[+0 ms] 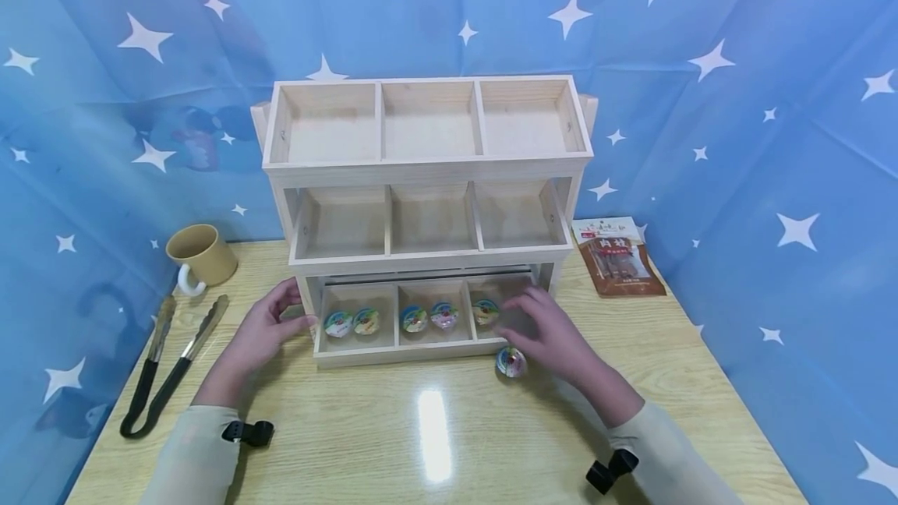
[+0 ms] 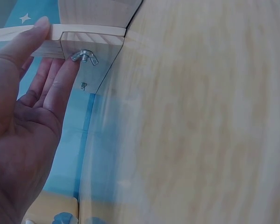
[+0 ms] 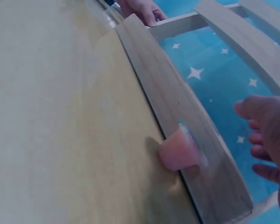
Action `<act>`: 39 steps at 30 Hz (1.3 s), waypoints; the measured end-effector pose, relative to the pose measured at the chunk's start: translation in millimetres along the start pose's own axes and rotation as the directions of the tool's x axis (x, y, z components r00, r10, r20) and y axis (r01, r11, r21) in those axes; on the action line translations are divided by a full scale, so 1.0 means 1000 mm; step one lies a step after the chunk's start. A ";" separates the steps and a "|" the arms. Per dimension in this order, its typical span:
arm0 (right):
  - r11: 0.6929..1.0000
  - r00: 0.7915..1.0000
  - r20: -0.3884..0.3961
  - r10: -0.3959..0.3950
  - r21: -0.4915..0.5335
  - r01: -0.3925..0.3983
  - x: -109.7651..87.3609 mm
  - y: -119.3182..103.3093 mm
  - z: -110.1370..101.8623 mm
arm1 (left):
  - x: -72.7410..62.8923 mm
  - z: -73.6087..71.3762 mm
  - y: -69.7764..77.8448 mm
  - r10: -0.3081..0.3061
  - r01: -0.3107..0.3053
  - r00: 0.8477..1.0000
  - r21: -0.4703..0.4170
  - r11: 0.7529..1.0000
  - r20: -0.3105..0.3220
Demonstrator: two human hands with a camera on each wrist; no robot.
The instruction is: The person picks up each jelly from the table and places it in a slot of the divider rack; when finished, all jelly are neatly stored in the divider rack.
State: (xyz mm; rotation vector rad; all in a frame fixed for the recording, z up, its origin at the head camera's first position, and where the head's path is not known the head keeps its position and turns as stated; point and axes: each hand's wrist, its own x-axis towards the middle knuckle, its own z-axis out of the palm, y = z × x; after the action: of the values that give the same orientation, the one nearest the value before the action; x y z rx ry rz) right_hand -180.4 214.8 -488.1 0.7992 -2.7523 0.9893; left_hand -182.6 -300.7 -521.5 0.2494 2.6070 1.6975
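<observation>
A three-tier wooden rack (image 1: 428,174) stands on the table. Its lowest tier holds several small jelly cups with printed lids: two in the left compartment, two in the middle, and one jelly cup (image 1: 486,312) in the right. Another jelly cup (image 1: 510,362), pink in the right wrist view, sits just outside the front board (image 3: 177,98), tilted. My left hand (image 1: 270,326) grips the rack's lower left side, thumb on one face and fingers on the other, beside a wing nut (image 2: 85,57). My right hand (image 1: 543,330) hovers at the right compartment, fingers loosely bent, holding nothing visible.
A tan mug (image 1: 203,254) with a white handle stands at the back left. Black-handled tongs (image 1: 164,372) lie in front of it. A brown and white packet (image 1: 619,257) lies right of the rack. Blue star-patterned cloth (image 1: 737,139) surrounds the table.
</observation>
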 end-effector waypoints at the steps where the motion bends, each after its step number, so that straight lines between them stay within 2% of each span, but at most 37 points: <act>1: 1.000 1.000 -0.013 -0.010 -0.005 0.010 -0.004 0.000 -0.001 | 0.000 0.000 0.000 0.001 -0.001 1.000 0.001 1.000 -0.001; 6: 0.997 0.994 -0.081 -0.069 -0.037 0.066 -0.024 -0.001 -0.003 | 0.000 -0.001 -0.001 0.011 -0.011 1.000 0.002 1.000 0.003; 14: 0.996 0.985 -0.160 -0.069 -0.073 0.058 -0.052 -0.003 -0.003 | 0.001 0.000 -0.001 0.023 -0.023 1.000 -0.001 1.000 0.001; 25: 0.992 0.992 -0.124 -0.006 -0.124 -0.010 -0.066 -0.003 0.015 | 0.001 -0.001 -0.002 0.024 -0.024 1.000 -0.006 1.000 0.007; 34: 0.983 0.994 -0.091 0.053 -0.171 -0.068 -0.066 -0.008 0.026 | 0.001 0.000 -0.002 0.032 -0.032 0.999 -0.003 0.999 0.003; 39: 0.984 0.991 -0.110 0.081 -0.152 -0.097 -0.066 -0.008 0.032 | 0.001 0.000 -0.002 0.030 -0.030 1.000 -0.005 1.000 0.002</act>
State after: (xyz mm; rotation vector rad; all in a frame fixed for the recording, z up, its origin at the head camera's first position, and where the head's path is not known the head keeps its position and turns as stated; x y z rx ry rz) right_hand -117.5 218.6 -526.6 0.5889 -2.7552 0.7911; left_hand -183.5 -301.4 -523.2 0.2918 2.6103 1.7110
